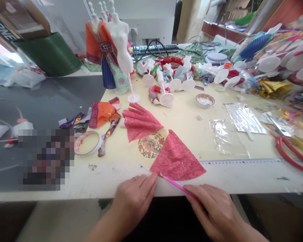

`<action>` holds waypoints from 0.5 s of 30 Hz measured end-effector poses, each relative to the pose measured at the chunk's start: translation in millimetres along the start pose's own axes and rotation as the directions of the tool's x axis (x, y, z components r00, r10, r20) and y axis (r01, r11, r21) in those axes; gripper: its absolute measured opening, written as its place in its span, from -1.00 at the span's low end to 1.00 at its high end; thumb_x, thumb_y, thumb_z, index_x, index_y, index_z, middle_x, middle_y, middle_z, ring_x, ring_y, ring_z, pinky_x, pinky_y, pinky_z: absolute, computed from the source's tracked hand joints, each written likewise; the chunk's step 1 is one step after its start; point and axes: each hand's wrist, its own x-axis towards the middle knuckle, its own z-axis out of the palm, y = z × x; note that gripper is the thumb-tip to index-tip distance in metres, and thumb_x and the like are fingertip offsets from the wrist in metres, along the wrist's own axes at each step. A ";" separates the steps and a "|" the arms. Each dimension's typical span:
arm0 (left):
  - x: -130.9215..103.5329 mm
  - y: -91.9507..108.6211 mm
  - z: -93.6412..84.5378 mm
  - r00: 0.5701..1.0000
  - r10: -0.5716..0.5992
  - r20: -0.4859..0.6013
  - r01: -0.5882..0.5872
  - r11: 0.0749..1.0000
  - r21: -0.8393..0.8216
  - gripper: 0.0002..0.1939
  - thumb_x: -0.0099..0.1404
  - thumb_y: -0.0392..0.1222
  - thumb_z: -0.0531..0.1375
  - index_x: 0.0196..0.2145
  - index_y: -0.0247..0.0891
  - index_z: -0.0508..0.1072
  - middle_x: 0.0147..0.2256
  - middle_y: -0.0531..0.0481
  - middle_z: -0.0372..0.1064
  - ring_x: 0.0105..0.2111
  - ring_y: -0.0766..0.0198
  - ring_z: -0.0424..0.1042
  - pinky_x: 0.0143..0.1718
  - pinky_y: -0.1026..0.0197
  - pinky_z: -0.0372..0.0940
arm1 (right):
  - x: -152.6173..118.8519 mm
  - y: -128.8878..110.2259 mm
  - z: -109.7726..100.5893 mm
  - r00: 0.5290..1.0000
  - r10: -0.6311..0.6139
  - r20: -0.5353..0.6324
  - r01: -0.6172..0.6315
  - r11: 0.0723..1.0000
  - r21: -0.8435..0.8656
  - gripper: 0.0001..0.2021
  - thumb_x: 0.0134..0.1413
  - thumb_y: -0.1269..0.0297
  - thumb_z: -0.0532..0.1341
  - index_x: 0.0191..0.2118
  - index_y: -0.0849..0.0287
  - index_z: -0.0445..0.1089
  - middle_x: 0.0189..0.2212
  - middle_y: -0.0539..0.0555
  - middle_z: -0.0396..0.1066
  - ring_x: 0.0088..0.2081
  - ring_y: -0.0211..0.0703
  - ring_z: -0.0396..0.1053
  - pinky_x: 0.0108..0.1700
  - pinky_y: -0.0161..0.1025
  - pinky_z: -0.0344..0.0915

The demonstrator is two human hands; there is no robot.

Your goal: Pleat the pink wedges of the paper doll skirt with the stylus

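Observation:
In my right hand [208, 205] is a slim pink stick-like tool [175, 185], gripped like a pen. The tool's tip meets the near edge of a fan-shaped pink patterned fabric piece [180, 159], where small shiny bits show. My left hand [136, 195] has its fingers pressed together, fingertips at the fabric's near left corner; what they pinch is hidden. Past those fingertips pokes a thin pale rod with a dark end [141, 165]. Behind lies a pleated pink fabric piece [142, 121], beside a round floral-patterned piece [151, 144].
A tape roll [99, 148] and orange doll clothes [102, 114] lie left. White doll mannequins [120, 43] stand behind. A small bowl [205, 105], clear plastic bags [244, 117], a ruler [238, 162] and red-handled scissors [288, 151] are right. Several toppled mannequins lie at the back.

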 end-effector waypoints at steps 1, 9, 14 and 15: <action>1.1 -0.5 -0.5 1.000 0.005 0.010 -0.005 1.000 -0.013 -0.76 0.29 -0.31 0.09 -0.09 -0.35 0.38 -0.43 -0.04 0.46 -0.50 0.27 0.43 -0.46 0.24 0.33 | 0.2 -0.1 -0.1 1.000 0.000 0.000 0.000 1.000 -0.004 -0.81 0.14 0.50 0.03 -0.18 0.29 0.34 -0.49 0.07 0.44 -0.50 -0.24 0.39 -0.45 -0.30 0.34; 11.6 -7.1 -3.2 0.984 0.070 0.166 -0.060 0.996 -0.069 -0.73 0.30 -0.33 0.03 -0.05 -0.34 0.33 -0.40 -0.05 0.46 -0.46 0.23 0.45 -0.45 0.19 0.38 | 0.5 -0.9 -0.7 1.000 0.017 0.007 -0.017 1.000 -0.001 -0.81 0.13 0.50 0.04 -0.19 0.29 0.34 -0.50 0.07 0.43 -0.50 -0.23 0.39 -0.45 -0.29 0.33; 15.5 -13.0 -4.1 0.972 0.126 0.197 -0.111 0.990 -0.085 -0.72 0.29 -0.36 0.01 -0.06 -0.34 0.33 -0.43 -0.03 0.44 -0.50 0.23 0.43 -0.53 0.20 0.35 | -3.0 0.9 1.5 0.999 0.023 0.023 -0.023 1.000 0.010 -0.80 0.13 0.51 0.03 -0.16 0.28 0.32 -0.48 0.07 0.43 -0.50 -0.22 0.38 -0.43 -0.27 0.31; 16.1 -14.1 -4.9 0.969 0.149 0.197 -0.137 0.988 -0.075 -0.72 0.28 -0.36 0.01 -0.06 -0.35 0.33 -0.45 -0.02 0.43 -0.52 0.22 0.42 -0.56 0.19 0.34 | -3.6 1.3 1.8 0.999 0.021 0.028 -0.022 1.000 0.013 -0.81 0.13 0.51 0.04 -0.16 0.28 0.32 -0.48 0.07 0.43 -0.49 -0.21 0.38 -0.44 -0.27 0.31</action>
